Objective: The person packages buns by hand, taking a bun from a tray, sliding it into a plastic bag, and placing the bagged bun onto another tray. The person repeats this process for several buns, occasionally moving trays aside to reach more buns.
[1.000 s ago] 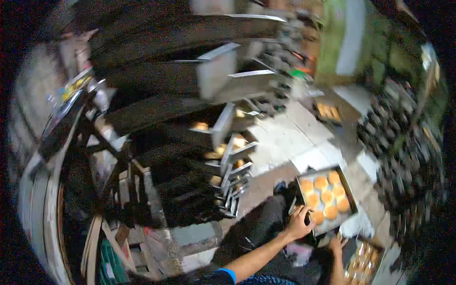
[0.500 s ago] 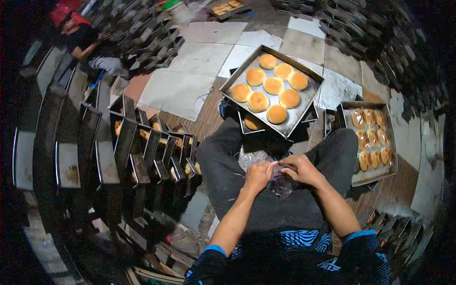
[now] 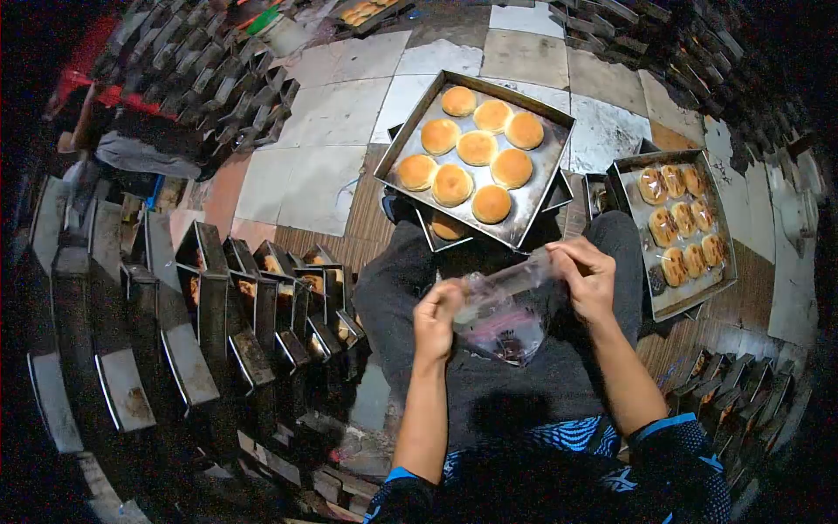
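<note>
Above my lap, a clear plastic bag (image 3: pixel 502 325) with pink and dark print is stretched between my two hands. My left hand (image 3: pixel 436 316) pinches its left end, slightly blurred by motion. At the opposite end, the fingers of my right hand (image 3: pixel 587 275) are closed on the bag's upper corner. Whether the bag contains anything is hard to make out. Just beyond my hands, a square metal tray (image 3: pixel 524 229) holds several round golden buns (image 3: pixel 477 148) and rests tilted on another tray.
To my right, a second tray (image 3: pixel 676 301) holds several plastic-wrapped buns (image 3: pixel 672 267). Stacked metal trays (image 3: pixel 209 306) with bread crowd my left side. A person's leg (image 3: pixel 148 155) shows at the upper left. Another bun tray (image 3: pixel 377 19) lies far ahead on the tiled floor (image 3: pixel 314 175).
My hands have moved apart from close together, spreading the plastic bag out between them. The view has shifted, and the person at the upper left is now partly cut off.
</note>
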Tool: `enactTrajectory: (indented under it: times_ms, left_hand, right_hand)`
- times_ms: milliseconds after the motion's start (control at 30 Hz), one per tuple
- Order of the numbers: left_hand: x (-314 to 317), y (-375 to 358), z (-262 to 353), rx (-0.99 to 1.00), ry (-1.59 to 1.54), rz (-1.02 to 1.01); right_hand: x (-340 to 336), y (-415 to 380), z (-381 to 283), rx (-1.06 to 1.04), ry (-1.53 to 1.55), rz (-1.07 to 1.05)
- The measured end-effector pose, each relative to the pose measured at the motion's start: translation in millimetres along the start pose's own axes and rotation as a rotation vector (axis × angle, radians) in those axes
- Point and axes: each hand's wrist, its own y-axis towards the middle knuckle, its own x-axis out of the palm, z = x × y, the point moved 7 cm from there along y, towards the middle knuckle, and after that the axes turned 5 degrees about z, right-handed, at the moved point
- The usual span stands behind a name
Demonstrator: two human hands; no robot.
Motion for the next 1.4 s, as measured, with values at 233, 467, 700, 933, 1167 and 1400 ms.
enactTrajectory:
  times_ms: [233,467,700,933,1167,1400]
  left_hand:
    - [-94,9,27,0.114,-0.086,0.606]
    - [-143,19,12,0.145,-0.411,0.700]
    - [-141,23,12,0.235,-0.430,0.697]
    - [-133,27,15,0.125,-0.309,0.649]
    - [-37,5,63,0.448,0.486,0.342]
    - [37,-48,122,0.283,-0.590,-0.007]
  right_hand:
    - [85,-8,2,0.014,-0.027,-0.237]
    - [92,86,312,0.919,-0.107,0.014]
    - [133,100,261,1.070,-0.557,0.004]
    - [101,40,150,0.918,0.651,-0.044]
    - [90,-33,-12,0.334,0.155,-0.581]
    - [98,-81,-127,-0.730,-0.139,-0.617]
